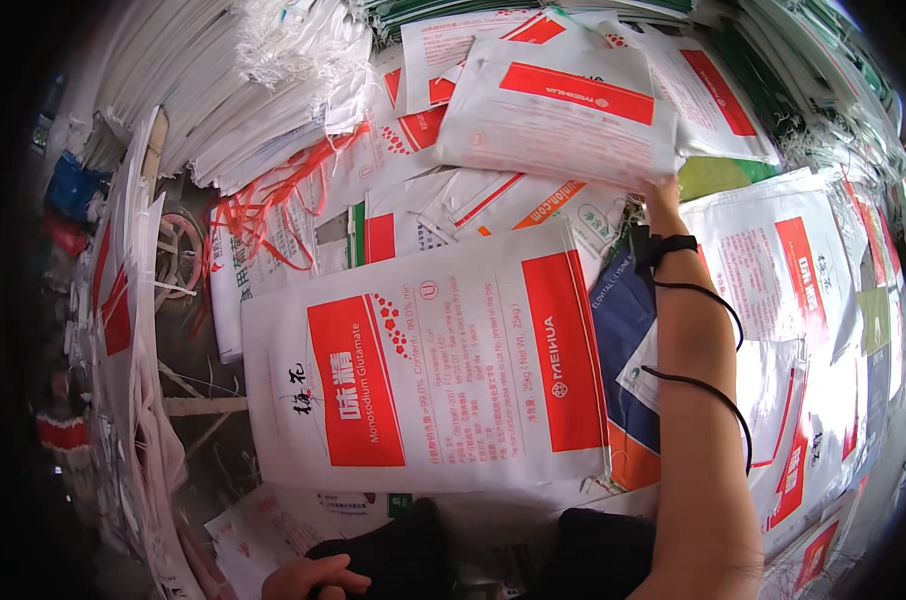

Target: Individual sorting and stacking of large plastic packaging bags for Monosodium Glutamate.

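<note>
I see the left hand (315,577) down at seven o'clock, loosely bent around nothing, then the upper white sack (553,138) at one, its long way nine to three, red stripe (578,92) toward twelve, lying toward ten from the nearer right hand (663,189), which seems to grip its corner.

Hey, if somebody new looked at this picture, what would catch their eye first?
Probably the big white sack with red panels, lying flat in the middle. Next might be the right hand at the near right corner of another white and red sack, toward the top. The tangle of bright red ties at the upper left also stands out.
</note>
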`<state>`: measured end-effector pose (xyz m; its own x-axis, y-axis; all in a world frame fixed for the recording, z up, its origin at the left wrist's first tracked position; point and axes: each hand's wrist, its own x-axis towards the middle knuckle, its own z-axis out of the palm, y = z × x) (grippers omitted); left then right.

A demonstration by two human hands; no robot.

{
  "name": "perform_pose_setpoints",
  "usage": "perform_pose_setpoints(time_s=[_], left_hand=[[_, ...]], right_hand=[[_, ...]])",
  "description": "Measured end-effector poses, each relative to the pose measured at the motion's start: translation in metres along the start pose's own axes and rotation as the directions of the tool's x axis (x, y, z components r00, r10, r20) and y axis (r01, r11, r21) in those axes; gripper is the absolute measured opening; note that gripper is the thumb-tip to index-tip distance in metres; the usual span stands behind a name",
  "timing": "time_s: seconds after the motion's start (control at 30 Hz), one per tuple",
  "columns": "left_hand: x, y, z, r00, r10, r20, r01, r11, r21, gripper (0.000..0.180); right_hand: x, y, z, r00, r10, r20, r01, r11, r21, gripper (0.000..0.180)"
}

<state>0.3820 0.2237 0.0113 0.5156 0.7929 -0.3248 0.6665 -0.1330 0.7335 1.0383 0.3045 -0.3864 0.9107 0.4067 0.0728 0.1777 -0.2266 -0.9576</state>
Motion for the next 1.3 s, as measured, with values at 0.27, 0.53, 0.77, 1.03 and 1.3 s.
perform_pose_setpoints(time_s=[0.27,0.53,0.77,1.03,1.3], left_hand=[[0.004,-0.004,0.004,0.967,0.243,0.073,-0.239,0.970,-0.053,0.030],[-0.066,-0.003,-0.007,0.930,0.367,-0.019,-0.367,0.923,-0.116,0.028],[-0.101,-0.023,0.004,0.923,0.375,-0.088,-0.383,0.864,-0.328,0.022],[-0.115,-0.031,-0.004,0.826,0.562,-0.034,-0.536,0.767,-0.353,0.024],[-0.040,-0.122,-0.032,0.962,0.174,-0.209,-0.256,0.836,-0.484,0.028]], right_hand=[[-0.032,-0.047,0.135,0.552,0.019,0.834,0.618,0.662,-0.425,0.017],[-0.227,-0.170,0.066,0.234,0.195,0.952,0.713,0.631,-0.304,0.044],[-0.321,-0.278,-0.027,0.180,0.297,0.938,0.719,0.611,-0.331,0.045],[-0.371,-0.339,-0.062,0.157,0.207,0.966,0.828,0.505,-0.243,0.043],[-0.335,-0.305,-0.037,0.178,0.243,0.954,0.798,0.531,-0.284,0.044]])
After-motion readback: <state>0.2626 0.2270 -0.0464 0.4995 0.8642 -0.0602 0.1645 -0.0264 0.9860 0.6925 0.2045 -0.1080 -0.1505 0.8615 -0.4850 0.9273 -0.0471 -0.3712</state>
